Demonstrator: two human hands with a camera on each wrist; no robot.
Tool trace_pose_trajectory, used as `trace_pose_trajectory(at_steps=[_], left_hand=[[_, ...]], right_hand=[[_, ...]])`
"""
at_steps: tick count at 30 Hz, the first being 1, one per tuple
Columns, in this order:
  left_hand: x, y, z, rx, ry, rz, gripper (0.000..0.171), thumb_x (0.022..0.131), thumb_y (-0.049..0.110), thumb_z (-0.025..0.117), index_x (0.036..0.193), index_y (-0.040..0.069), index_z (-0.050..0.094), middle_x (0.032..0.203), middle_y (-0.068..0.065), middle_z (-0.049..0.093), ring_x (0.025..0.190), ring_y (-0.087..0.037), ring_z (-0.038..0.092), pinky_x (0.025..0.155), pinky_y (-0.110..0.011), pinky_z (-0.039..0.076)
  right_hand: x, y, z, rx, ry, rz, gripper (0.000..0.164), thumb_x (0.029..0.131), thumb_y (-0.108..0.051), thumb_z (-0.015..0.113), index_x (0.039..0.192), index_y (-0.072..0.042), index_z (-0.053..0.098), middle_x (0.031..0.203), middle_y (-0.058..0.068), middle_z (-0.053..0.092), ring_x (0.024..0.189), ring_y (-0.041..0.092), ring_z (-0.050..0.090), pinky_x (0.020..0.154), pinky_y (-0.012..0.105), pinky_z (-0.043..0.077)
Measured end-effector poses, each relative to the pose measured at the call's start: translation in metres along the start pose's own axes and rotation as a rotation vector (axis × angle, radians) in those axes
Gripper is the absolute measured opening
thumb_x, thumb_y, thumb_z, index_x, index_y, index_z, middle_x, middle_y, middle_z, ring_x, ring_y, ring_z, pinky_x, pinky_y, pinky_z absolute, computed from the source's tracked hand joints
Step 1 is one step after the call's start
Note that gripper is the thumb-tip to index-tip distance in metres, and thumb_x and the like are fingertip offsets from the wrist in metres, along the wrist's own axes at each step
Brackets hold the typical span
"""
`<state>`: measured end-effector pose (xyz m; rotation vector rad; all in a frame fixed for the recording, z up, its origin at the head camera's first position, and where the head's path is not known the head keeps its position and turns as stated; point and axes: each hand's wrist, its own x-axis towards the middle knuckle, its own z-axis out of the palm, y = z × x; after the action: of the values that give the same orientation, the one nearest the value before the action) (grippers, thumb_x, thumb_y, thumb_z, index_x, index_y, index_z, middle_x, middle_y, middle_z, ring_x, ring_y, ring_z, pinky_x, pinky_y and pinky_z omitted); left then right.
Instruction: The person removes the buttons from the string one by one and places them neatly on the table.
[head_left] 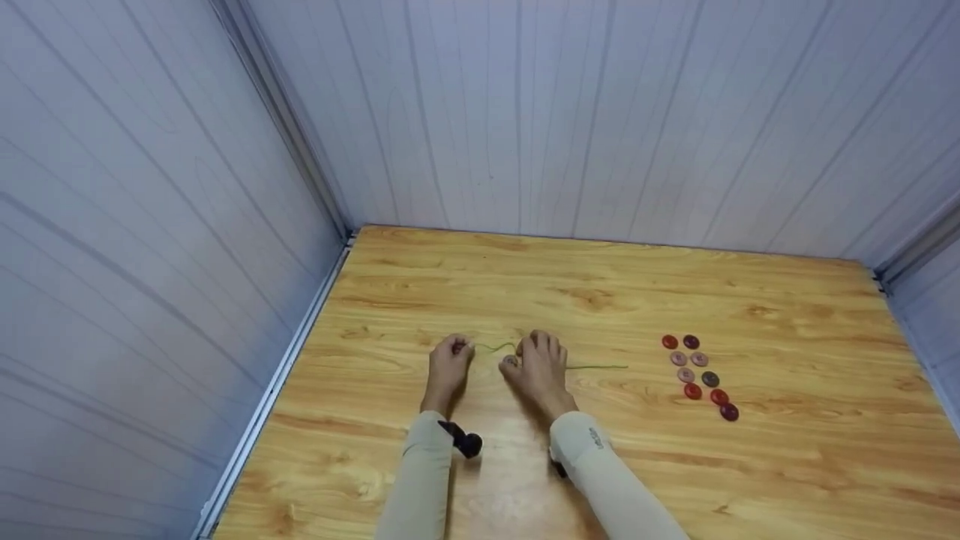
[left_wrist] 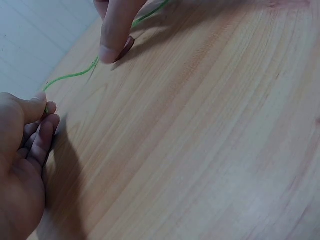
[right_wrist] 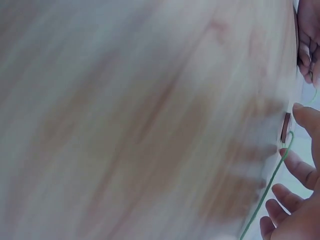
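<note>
A thin green string (head_left: 495, 347) runs between the hands and shows again past the right hand along the table. My left hand (head_left: 448, 367) pinches its near end between thumb and fingertips, just above the table. A brownish button (right_wrist: 285, 128) is at the right hand (head_left: 541, 367), whose thumb and index finger hold its rim from opposite sides. The string bends close beside this button and passes by the index fingertip; whether it goes through a hole is hidden. In the left wrist view the right thumb (left_wrist: 113, 37) partly covers the button.
Several loose buttons, red, dark maroon, pinkish and grey, lie to the right, among them a red button (head_left: 670, 342) and a grey button (head_left: 710, 379). The wooden table (head_left: 600, 292) meets pale panel walls (head_left: 487, 112) at the back and left.
</note>
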<state>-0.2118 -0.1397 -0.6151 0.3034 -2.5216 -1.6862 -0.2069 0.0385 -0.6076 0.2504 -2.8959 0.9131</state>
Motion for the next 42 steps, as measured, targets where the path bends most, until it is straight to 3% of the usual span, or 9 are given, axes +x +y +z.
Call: trace_pose_trajectory(at_steps=[11,20,30,42], left_hand=[[-0.002,-0.002,0.003,0.016,0.012,0.029,0.008,0.094,0.011,0.061,0.094,0.004,0.066,0.087,-0.007,0.065,0.081,-0.016,0.059,0.074,-0.03,0.049],[-0.001,-0.002,0.001,0.021,0.011,0.024,0.009,0.094,0.011,0.06,0.095,0.003,0.065,0.089,-0.007,0.064,0.084,-0.016,0.058,0.076,-0.031,0.049],[0.0,0.0,-0.001,0.017,0.018,0.035,0.009,0.093,0.01,0.061,0.094,0.002,0.065,0.087,-0.008,0.065,0.082,-0.017,0.058,0.075,-0.03,0.048],[-0.005,0.003,-0.003,0.024,-0.009,0.047,0.012,0.095,0.012,0.059,0.097,0.002,0.065,0.087,-0.008,0.065,0.081,-0.017,0.059,0.075,-0.031,0.049]], right_hand=[[-0.002,0.003,0.004,-0.061,0.073,-0.049,0.016,0.091,-0.021,0.059,0.082,-0.01,0.054,0.123,0.016,0.05,0.113,0.034,0.041,0.096,0.049,0.031],[-0.003,0.008,-0.001,-0.047,0.056,-0.078,0.014,0.092,-0.02,0.059,0.083,-0.01,0.058,0.124,0.014,0.052,0.118,0.033,0.042,0.1,0.048,0.03],[-0.004,0.018,-0.008,0.037,0.006,-0.02,0.016,0.092,-0.025,0.059,0.089,-0.01,0.063,0.13,0.012,0.051,0.125,0.032,0.039,0.106,0.049,0.026],[-0.009,0.034,-0.021,0.068,0.025,0.007,0.015,0.09,-0.029,0.062,0.09,-0.013,0.063,0.133,0.011,0.049,0.126,0.032,0.037,0.104,0.05,0.024]])
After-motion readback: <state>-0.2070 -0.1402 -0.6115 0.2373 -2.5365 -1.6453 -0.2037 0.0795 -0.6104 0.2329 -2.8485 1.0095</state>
